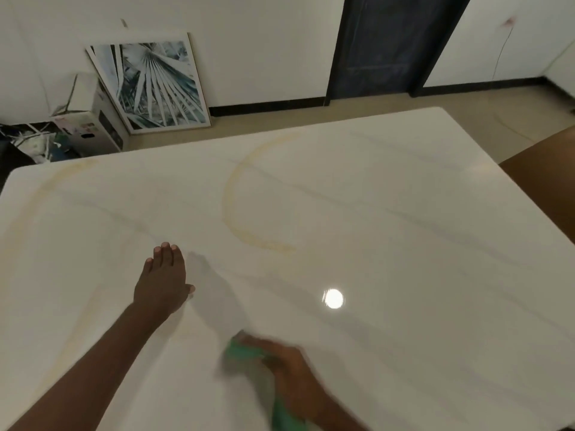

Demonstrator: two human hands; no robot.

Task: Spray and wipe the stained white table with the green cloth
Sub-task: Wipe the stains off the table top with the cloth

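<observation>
Right hand: the right hand (292, 365) is nearest the camera, low in the view and blurred. It lies on the green cloth (249, 353) with its fingers (264, 343) over the fabric; whether they curl round it or lie flat on it cannot be told through the blur.
Green cloth: it lies on the table under and just beyond the right fingers, with a strip of it running back beside the wrist toward the bottom edge of the view.
Left hand: the left hand (163, 281) rests palm down on the table, farther out than the right and to its left. Its fingers (165, 253) are straight, close together and relaxed, holding nothing; the thumb sticks out to the right.
White table: the white table (404, 244) is glossy, with faint grey veining. A round glare of light sits on it just beyond and to the right of the right fingers.
Stains: a curved yellowish stain (236, 213) arcs across the top beyond the left fingertips and to their right. A second, fainter yellowish arc (37, 197) runs well to the left of the left fingers, toward the table's far left corner.
Beyond the table: a framed palm-leaf print (152, 85) leans on the white wall, with a cardboard box (90, 119) to its left. A dark door (392, 42) stands farther right.
</observation>
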